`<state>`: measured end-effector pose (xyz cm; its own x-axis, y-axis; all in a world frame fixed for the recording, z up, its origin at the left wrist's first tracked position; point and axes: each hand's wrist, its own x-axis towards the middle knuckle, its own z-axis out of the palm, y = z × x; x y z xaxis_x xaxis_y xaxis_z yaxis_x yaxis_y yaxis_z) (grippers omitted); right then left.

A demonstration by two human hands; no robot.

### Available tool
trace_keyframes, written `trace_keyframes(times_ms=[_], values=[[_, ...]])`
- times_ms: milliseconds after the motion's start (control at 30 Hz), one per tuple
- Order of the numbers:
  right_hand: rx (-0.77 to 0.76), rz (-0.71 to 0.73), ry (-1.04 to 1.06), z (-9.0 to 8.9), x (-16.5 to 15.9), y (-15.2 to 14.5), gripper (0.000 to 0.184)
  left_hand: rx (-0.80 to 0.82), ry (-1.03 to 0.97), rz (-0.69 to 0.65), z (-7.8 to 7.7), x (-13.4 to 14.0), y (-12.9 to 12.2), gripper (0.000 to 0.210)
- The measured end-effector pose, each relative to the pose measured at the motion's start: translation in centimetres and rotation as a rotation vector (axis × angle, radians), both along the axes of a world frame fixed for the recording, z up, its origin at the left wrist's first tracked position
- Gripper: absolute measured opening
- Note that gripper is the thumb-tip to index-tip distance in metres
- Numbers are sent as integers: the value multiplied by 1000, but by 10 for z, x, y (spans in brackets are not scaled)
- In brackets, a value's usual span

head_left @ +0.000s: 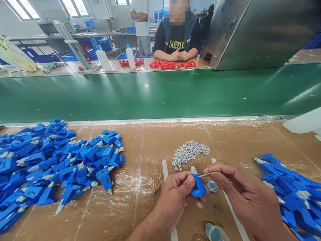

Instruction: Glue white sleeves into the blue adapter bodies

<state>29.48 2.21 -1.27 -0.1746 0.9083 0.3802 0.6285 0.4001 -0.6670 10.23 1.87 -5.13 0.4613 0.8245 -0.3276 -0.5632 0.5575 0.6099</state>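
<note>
"What's around?"
"One left heap of blue parts (82, 154), one right heap (298, 197); one pile of grey pellets (190, 152) ahead."
"And the grips?"
"Left hand (178, 188) pinches one blue plastic part (199, 188) over cardboard (117, 201); right hand (247, 190), one thin stick (205, 175), tip apparently touching it."

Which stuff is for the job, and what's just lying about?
Likely for the job: blue part, in left hand; stick, in right hand; grey bits; left blue pile; right blue pile.

Likely just there: red bits; bottles; metal box.
</note>
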Motion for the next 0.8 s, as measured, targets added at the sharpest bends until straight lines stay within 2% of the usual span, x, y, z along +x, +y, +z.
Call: trace_keyframes(times_ms=[133, 233, 367, 533, 633, 733, 800], values=[[2, 122, -36, 6, 2, 2, 20, 4, 10, -8, 3, -2, 0, 54], [89, 202, -65, 7, 4, 2, 23, 19, 22, -22, 5, -2, -1, 53], [201, 177, -125, 2, 4, -2, 25, 51, 25, -28, 4, -1, -1, 53], [248, 218, -116, 2, 0, -3, 24, 23, -9, -12, 2, -2, -1, 49], [214, 152, -59, 8, 7, -8, 24, -4, -17, -8, 0, -4, 0, 50], [82, 65, -29, 12, 26, -26, 16, -44, -39, 12, -2, -6, 1, 51], [9, 105, -56, 10, 40, -42, 14, -63, -52, 19, -2, -7, 1, 51]])
